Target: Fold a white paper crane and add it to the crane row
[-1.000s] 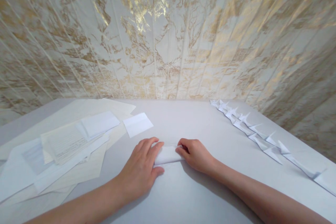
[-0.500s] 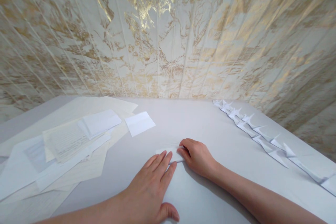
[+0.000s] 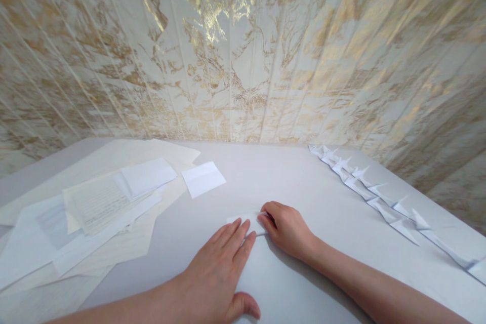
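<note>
A small folded piece of white paper (image 3: 255, 223) lies on the table in front of me, partly covered by both hands. My left hand (image 3: 224, 253) rests flat on its left part, fingers stretched out and thumb spread toward me. With fingers curled, my right hand (image 3: 286, 227) pinches the paper's right end between thumb and index finger. The exact folds under my fingers are hidden.
At left, sheets of paper (image 3: 102, 207) are spread in an overlapping pile, with a white square sheet (image 3: 203, 179) beside it. Folded paper pieces with upright points (image 3: 374, 202) form rows on the right. A gold-patterned curtain (image 3: 243, 61) hangs behind the white table (image 3: 266, 172).
Both hands keep nearly the same place on the paper. The whole view has shifted very slightly.
</note>
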Demonstrator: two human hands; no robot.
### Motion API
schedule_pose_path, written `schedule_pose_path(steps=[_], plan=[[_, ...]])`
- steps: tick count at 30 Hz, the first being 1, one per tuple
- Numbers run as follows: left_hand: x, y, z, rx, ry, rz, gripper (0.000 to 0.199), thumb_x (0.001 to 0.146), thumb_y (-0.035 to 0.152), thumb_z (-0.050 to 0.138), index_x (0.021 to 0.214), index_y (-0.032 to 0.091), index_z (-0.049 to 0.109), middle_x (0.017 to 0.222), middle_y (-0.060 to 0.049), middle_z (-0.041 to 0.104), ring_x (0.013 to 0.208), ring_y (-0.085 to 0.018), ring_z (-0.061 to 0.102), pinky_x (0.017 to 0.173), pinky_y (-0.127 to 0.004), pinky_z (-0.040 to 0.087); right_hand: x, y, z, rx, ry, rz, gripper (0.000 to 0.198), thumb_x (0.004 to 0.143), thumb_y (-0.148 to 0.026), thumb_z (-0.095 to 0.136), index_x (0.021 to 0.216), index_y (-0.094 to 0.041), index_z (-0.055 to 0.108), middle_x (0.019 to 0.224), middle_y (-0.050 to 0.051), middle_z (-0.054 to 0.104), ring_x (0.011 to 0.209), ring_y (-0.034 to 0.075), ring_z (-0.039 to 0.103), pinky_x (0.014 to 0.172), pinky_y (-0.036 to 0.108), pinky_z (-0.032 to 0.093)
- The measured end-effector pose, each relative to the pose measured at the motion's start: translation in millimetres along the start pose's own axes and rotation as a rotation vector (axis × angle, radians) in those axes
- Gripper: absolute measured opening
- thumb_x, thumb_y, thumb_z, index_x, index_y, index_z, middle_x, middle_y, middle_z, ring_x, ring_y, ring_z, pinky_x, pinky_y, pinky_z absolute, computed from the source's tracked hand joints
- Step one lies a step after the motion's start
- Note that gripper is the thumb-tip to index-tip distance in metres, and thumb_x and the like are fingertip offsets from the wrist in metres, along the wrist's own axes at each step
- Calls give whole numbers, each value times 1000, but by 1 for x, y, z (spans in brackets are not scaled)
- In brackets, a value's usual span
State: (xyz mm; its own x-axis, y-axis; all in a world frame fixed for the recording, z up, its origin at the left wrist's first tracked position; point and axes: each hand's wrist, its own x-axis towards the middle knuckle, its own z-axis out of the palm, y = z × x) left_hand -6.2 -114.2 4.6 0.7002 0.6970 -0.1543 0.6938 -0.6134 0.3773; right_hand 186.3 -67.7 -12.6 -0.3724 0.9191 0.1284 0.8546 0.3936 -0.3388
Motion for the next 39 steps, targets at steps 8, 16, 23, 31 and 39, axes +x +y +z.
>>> schedule_pose_path(steps=[8,16,23,31,39], plan=[[0,3,-6,2,-61,-41,87,71,67,45,136,11,30,144,-22,17,134,-34,13,107,-54,21,0,-2,-1,-9,-12,7,15,85,-20,45,77,-17,57,74,4,62,67,15,56,60,24,35],[7,-5,5,8,84,-25,84,73,64,47,137,12,28,141,-21,31,129,-34,29,105,-51,27,0,4,-1,89,35,6,12,82,-19,47,92,-17,54,78,4,61,66,14,55,61,25,40],[9,-2,6,49,137,-14,81,73,64,46,133,10,36,136,-21,40,124,-34,36,103,-51,30,-22,4,-9,21,185,-318,24,80,-7,45,96,-18,59,90,9,59,80,18,53,68,28,45],[8,-2,5,83,163,-6,77,72,64,48,128,12,45,134,-20,43,123,-33,39,102,-48,32,-42,2,-8,-136,39,-372,19,75,-6,54,89,-18,60,85,6,58,72,16,48,63,26,41],[9,-4,7,109,173,1,74,73,64,45,129,14,44,134,-19,43,122,-33,39,101,-48,33,-50,14,-19,-157,48,-285,28,73,-1,48,88,-18,64,83,7,60,74,17,51,62,25,42]])
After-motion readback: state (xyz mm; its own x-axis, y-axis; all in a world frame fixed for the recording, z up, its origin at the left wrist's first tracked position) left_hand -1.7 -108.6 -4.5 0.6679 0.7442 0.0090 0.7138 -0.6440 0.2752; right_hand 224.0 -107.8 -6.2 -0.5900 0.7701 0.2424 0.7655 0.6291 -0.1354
